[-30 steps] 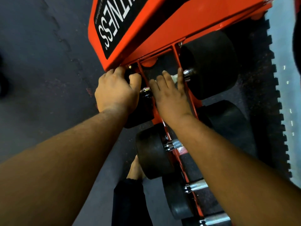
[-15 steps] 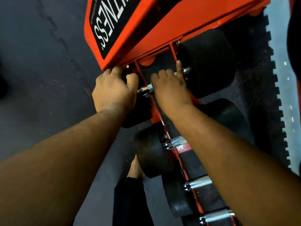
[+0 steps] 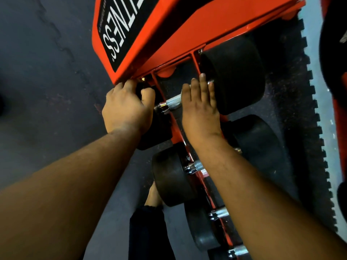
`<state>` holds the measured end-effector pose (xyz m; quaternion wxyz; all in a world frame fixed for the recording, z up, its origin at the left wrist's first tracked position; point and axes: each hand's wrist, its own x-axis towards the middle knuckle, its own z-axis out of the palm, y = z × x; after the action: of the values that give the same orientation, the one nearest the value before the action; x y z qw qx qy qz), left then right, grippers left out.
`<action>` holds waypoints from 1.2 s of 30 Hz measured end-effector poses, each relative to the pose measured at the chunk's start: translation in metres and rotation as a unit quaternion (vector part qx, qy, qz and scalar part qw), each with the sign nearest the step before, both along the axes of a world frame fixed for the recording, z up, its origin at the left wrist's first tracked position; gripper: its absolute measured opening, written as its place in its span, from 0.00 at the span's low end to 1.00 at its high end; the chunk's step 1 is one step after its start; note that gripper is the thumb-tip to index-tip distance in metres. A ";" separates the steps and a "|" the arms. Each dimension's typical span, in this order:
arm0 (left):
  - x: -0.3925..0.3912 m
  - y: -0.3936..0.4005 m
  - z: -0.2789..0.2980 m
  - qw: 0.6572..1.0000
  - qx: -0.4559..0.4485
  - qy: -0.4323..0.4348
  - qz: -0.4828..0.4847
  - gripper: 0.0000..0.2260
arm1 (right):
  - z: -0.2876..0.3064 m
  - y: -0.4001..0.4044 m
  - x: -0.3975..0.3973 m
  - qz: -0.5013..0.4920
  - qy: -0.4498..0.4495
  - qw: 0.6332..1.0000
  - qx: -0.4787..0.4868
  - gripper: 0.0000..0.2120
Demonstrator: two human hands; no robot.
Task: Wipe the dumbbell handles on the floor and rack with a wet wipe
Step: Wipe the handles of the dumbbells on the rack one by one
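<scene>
An orange rack (image 3: 187,30) holds black round-headed dumbbells in a row. On the topmost dumbbell, my left hand (image 3: 125,109) is closed over the left head (image 3: 155,132). My right hand (image 3: 201,113) lies across the right part of its knurled steel handle (image 3: 173,104), fingers stretched towards the right head (image 3: 238,76). A pale sliver of the wet wipe (image 3: 210,83) shows by the fingertips; the rest is hidden under the hand.
Closer to me, a second dumbbell (image 3: 172,181) and two more steel handles (image 3: 219,212) sit on the same rack. A bare foot (image 3: 154,196) and dark trouser leg stand on the dark rubber floor (image 3: 47,91). A toothed mat edge (image 3: 317,117) runs along the right.
My right hand has slid right along the handle towards the right head, baring the knurled steel at the left. My left hand has kept its hold on the left head.
</scene>
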<state>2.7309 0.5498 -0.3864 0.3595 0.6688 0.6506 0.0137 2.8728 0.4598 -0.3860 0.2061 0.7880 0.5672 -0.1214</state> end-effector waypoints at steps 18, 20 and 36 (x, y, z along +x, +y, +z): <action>0.001 -0.001 0.003 1.000 0.009 0.011 0.007 0.16 | -0.012 0.037 0.004 -0.675 0.617 0.188 0.359 0.02; 0.001 -0.001 0.003 1.000 0.013 0.013 0.005 0.16 | -0.008 0.038 0.004 -0.684 0.607 0.194 0.355 0.03; 0.001 -0.001 0.004 1.000 0.019 0.008 0.007 0.15 | -0.004 0.029 -0.002 -0.724 0.563 0.199 0.345 0.05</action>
<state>2.7322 0.5484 -0.3820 0.3418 0.6709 0.6577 0.0230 2.8704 0.4892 -0.3901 -0.6382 0.5707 -0.2996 -0.4210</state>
